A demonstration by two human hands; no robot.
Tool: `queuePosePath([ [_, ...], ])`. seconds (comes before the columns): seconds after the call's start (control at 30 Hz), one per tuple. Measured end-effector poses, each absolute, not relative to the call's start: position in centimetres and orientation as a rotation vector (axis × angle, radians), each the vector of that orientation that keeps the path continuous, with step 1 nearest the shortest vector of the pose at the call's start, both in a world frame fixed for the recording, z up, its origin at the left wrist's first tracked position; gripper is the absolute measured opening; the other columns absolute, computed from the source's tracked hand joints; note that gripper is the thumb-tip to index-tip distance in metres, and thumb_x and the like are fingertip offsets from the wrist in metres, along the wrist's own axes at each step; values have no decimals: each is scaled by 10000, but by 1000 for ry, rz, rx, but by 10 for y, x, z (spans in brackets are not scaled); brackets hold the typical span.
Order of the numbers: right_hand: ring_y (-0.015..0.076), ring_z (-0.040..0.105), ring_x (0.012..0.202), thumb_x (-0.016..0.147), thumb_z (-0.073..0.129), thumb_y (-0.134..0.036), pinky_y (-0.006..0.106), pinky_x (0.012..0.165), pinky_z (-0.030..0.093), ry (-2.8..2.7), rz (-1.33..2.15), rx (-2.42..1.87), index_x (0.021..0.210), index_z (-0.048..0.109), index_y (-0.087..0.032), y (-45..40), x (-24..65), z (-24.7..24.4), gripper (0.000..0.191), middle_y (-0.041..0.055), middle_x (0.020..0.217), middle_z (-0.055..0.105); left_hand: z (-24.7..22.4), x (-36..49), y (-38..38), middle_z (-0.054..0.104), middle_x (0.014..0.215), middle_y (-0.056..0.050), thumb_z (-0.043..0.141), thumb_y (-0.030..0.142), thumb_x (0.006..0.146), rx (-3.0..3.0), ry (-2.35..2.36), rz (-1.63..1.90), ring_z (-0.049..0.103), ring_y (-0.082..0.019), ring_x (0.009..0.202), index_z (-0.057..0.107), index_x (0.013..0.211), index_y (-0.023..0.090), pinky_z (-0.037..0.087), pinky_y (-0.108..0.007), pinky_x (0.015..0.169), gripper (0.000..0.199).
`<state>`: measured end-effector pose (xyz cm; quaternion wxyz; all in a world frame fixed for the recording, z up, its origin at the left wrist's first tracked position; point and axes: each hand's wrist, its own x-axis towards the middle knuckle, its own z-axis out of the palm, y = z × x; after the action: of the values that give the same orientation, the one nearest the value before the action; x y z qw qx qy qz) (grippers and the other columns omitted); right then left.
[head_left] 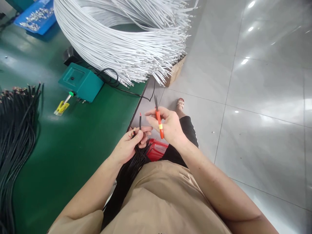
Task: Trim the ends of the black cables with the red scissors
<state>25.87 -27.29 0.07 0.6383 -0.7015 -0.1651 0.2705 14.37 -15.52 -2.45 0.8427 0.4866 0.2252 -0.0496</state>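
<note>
My left hand (133,141) is closed around several black cables (141,156). One black cable (140,123) stands upright from its fingertips, with red at its cut end. More cable ends, with small coloured wires, poke out beside the thumb. In my right hand (169,125) is an orange-handled tool (159,123) with a yellow band and a narrow dark tip pointing up and away. Its exact kind is hard to make out. The tool is just right of the upright cable, apart from it.
Across the green table (80,156) lie a bundle of black cables (18,130), a teal box device (81,81) with a yellow clip (62,107), a large coil of white wires (136,42) and a blue tray (39,18) of small metal parts. A cardboard box (176,71) and red stool (158,149) stand nearby.
</note>
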Motion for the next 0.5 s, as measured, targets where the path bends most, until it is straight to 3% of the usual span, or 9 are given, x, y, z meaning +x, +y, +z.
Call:
queuePosePath([
  [0.13, 96, 555, 572, 671, 729, -329, 262, 593, 474, -419, 731, -1527, 816, 654, -178, -271, 255, 2, 223, -9, 741, 636, -27, 143, -155, 425, 633, 7, 635, 368, 831, 977, 424, -161, 301, -63, 539, 620, 743, 133, 204, -209, 476, 251],
  [0.33, 83, 501, 407, 689, 721, -401, 244, 430, 451, -167, 997, -1154, 814, 594, -192, -267, 255, 2, 274, -68, 577, 519, -25, 140, -152, 514, 797, -37, 588, 368, 864, 967, 383, -237, 258, -27, 498, 686, 959, 141, 178, -218, 452, 265],
  [0.43, 67, 460, 419, 693, 721, -404, 217, 413, 404, -150, 948, -1138, 727, 574, -188, -267, 256, -1, 263, -68, 554, 486, -24, 140, -151, 547, 799, -43, 579, 378, 869, 941, 380, -260, 295, -26, 488, 690, 1040, 152, 240, -208, 445, 304],
  [0.5, 69, 451, 447, 699, 715, -408, 212, 422, 374, -143, 847, -1203, 680, 571, -184, -268, 257, -4, 267, -62, 547, 477, -25, 141, -151, 616, 860, -78, 590, 373, 864, 948, 394, -228, 451, -60, 579, 692, 1068, 154, 379, -219, 530, 317],
])
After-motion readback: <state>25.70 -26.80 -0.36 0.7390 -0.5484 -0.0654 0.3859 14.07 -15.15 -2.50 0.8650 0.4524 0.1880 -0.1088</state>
